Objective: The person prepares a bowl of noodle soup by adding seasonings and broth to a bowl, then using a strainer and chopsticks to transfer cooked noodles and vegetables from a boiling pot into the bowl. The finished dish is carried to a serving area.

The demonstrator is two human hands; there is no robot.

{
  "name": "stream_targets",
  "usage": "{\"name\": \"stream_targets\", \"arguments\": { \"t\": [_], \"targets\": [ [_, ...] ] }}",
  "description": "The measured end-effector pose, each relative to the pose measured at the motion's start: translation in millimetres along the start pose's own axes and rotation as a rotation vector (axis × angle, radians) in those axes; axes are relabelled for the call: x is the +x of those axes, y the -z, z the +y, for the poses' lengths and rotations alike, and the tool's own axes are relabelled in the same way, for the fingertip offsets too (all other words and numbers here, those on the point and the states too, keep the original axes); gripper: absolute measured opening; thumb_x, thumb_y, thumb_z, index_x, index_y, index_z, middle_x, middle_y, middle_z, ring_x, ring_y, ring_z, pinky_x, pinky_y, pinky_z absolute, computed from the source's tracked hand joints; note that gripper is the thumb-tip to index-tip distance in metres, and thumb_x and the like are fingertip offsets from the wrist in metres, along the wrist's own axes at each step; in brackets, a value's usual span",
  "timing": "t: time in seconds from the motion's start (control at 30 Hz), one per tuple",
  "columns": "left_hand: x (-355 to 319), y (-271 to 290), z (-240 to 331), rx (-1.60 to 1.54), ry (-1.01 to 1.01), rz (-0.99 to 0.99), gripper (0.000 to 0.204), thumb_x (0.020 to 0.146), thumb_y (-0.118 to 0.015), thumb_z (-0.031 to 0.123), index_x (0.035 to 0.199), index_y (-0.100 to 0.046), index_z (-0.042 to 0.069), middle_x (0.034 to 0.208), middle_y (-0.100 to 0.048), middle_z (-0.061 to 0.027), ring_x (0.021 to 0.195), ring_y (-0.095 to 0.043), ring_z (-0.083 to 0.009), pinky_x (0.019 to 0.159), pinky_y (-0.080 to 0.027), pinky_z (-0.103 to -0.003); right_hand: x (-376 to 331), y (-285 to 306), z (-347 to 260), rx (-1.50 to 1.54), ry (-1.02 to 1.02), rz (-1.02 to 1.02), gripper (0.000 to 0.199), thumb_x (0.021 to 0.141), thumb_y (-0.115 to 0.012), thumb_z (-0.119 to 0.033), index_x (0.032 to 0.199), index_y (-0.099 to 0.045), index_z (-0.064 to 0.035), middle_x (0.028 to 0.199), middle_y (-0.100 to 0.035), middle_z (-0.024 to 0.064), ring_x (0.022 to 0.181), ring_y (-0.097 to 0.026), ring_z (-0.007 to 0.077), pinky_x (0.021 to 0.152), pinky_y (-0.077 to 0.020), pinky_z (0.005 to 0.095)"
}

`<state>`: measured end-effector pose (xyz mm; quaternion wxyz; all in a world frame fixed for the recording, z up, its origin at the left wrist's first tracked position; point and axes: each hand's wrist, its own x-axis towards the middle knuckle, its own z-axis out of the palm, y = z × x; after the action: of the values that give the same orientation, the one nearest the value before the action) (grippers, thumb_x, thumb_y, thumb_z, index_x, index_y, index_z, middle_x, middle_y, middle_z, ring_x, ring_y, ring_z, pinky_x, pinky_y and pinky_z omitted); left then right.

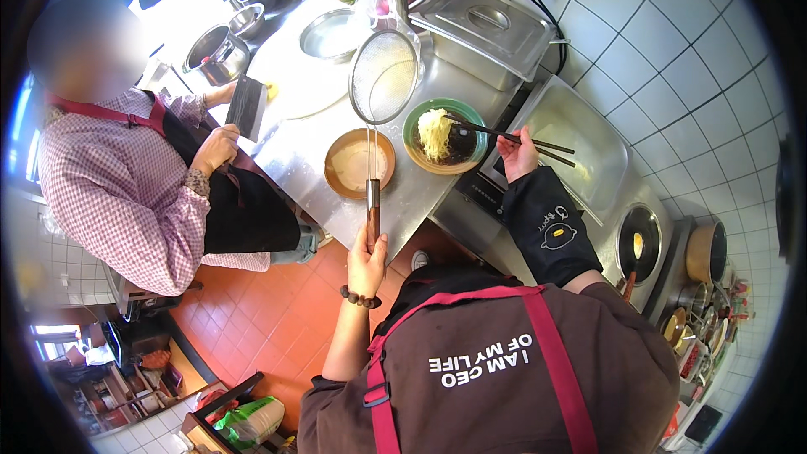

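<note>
- Fingers (524, 138) of the right hand (519, 158) are clamped on a pair of dark chopsticks (487, 129), which slant down to the left.
- Pale yellow noodles (434, 136) sit heaped in the left part of a green-rimmed bowl (455, 104) – the chopstick tips reach their right edge.
- Dark liquid (463, 146) fills the bowl around the noodles.
- Left-hand fingers are wrapped around the brown handle (373, 210) of a round mesh strainer (384, 76); the left hand (366, 271) has a beaded bracelet (360, 298) at its wrist.
- Just left of the noodle bowl stands a brown bowl (331, 170) with something pale inside – the strainer's stem passes across it in this view.
- Both bowls rest on a metal table (286, 145).
- Beyond them, near the tiled wall (647, 59), stands a lidded steel container (487, 18).
- To the left, a co-worker (126, 176) in a checked shirt grips a cleaver (247, 109).
- Well off to the right, a small black pan (647, 271) holds something yellow (638, 245).
</note>
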<state>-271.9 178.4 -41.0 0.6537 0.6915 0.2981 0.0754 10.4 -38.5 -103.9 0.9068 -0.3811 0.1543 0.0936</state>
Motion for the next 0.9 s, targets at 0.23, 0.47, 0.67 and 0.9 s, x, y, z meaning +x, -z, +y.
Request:
{"name": "stream_targets", "arguments": {
  "t": [0.23,0.47,0.67,0.9],
  "targets": [
    [5,-4,-6,-0.032,-0.006,-0.022,0.035,0.086,-0.055,0.014,0.119,-0.048,0.005,0.058,-0.045,0.0013,0.041,-0.039,-0.0060,0.038,-0.033,-0.023,13,-16,3,-0.117,0.035,-0.019,0.028,0.090,-0.048,-0.034,0.078,-0.051,-0.0082,0.071,-0.058,0.0082,0.062,-0.061,0.0193,0.058,-0.0514,0.0302],
    [7,-5,1,-0.020,0.025,-0.034,0.035,0.086,-0.054,0.014,0.119,-0.047,0.005,0.060,-0.046,0.0019,0.043,-0.039,-0.0055,0.039,-0.033,-0.022,-22,-56,-35,-0.576,0.358,-0.227,0.027,0.091,-0.048,-0.029,0.079,-0.052,-0.0050,0.069,-0.055,0.0046,0.054,-0.060,0.0156,0.051,-0.0477,0.0243],
    [20,-9,-8,-0.028,-0.077,-0.044,0.036,0.086,-0.054,0.013,0.120,-0.047,0.006,0.064,-0.047,0.0016,0.042,-0.039,-0.0056,0.037,-0.031,-0.021,-69,-59,-33,-0.896,0.363,-0.338,0.016,0.088,-0.052,-0.015,0.080,-0.055,-0.0018,0.075,-0.055,0.0028,0.060,-0.057,0.0105,0.054,-0.0454,0.0210],
    [24,-19,5,-0.060,-0.025,-0.117,0.037,0.087,-0.052,0.011,0.123,-0.044,0.006,0.064,-0.047,0.0020,0.042,-0.039,-0.0051,0.036,-0.031,-0.021,-73,-58,-27,-0.784,0.464,-0.377,0.013,0.087,-0.052,-0.010,0.082,-0.056,0.0016,0.078,-0.051,0.0051,0.065,-0.056,0.0128,0.057,-0.0458,0.0229]
  ]
}}
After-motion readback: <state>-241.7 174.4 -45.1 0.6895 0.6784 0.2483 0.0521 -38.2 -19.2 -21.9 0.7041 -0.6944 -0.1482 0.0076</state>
